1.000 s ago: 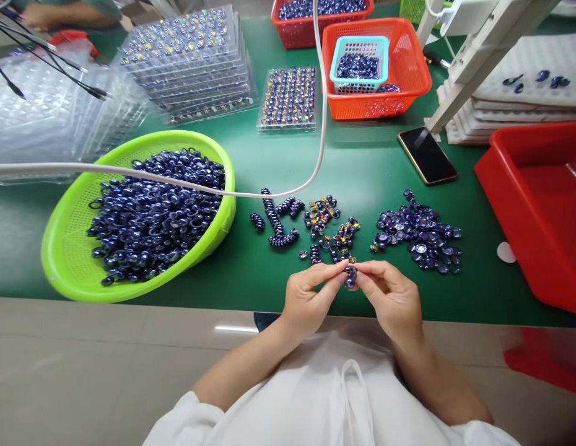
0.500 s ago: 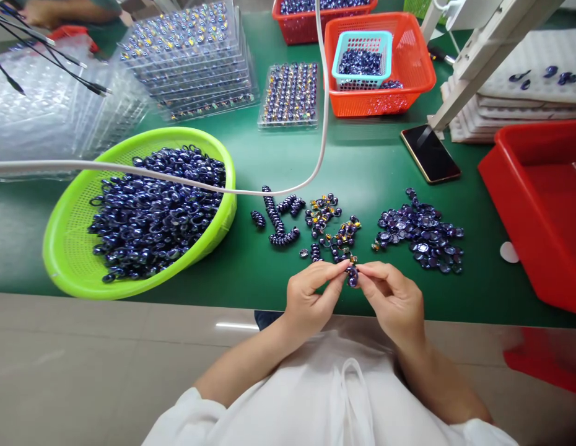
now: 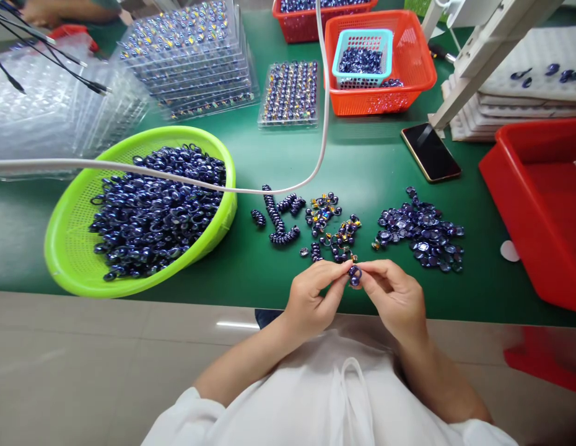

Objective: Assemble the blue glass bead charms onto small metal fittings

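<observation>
Between the fingertips of both hands is a small shiny dark-blue ring-shaped piece (image 3: 355, 276) with a rounded end. My left hand (image 3: 318, 294) pinches it from the left, and my right hand (image 3: 396, 298) grips it from the right. Just beyond the fingers lie small pieces with yellow-gold glints (image 3: 346, 234). Left of these, dark-blue ring pieces stand pressed together in a curved row (image 3: 275, 217). A loose pile of flat dark-blue caps (image 3: 420, 229) is to the right of my hands.
A green basket (image 3: 60, 260) full of dark-blue pieces stands left. Stacked clear trays (image 3: 186, 68), a single filled tray (image 3: 288, 96) and a red-orange basket (image 3: 376, 102) are behind. A white cable (image 3: 176, 176) crosses above the table. At right are a phone (image 3: 431, 152) and red bin (image 3: 511, 204).
The held piece has turned slightly, so its ring opening shows more clearly. Both hands stay almost in place, still pinching it.
</observation>
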`<state>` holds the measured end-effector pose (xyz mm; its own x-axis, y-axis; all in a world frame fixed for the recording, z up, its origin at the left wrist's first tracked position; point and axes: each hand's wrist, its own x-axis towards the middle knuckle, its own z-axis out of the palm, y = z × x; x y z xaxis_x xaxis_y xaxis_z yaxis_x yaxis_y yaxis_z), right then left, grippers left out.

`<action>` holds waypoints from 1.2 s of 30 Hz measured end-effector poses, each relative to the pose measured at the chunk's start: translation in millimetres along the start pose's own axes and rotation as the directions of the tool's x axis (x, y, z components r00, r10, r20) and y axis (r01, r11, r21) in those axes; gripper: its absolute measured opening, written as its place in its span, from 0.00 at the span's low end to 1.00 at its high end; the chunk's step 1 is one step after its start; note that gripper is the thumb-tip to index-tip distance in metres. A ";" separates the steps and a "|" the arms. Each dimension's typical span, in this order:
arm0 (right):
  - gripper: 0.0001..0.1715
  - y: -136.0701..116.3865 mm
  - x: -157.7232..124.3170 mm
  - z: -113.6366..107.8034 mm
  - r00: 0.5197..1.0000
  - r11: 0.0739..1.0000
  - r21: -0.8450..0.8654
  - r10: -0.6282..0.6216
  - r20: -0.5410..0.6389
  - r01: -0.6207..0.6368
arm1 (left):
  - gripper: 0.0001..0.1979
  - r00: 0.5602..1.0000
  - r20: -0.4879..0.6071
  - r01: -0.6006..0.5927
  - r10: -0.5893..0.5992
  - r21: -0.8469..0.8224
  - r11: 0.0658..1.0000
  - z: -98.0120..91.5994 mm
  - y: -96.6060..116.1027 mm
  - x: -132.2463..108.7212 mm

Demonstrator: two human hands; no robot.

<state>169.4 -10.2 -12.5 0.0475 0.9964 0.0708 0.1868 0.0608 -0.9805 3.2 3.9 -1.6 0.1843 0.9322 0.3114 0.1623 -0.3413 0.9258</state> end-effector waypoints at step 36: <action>0.17 1.5 5.4 -9.7 0.869 0.747 -0.469 -0.486 0.098 0.471 | 0.04 0.947 0.020 0.322 -0.321 -0.055 0.945 -0.2 6.8 6.1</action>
<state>179.5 -5.3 -11.8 -0.1453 0.8417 0.5200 0.6221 0.4864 -0.6135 5.2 7.3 6.6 0.1414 0.9899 -0.0068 0.1599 -0.0160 0.9870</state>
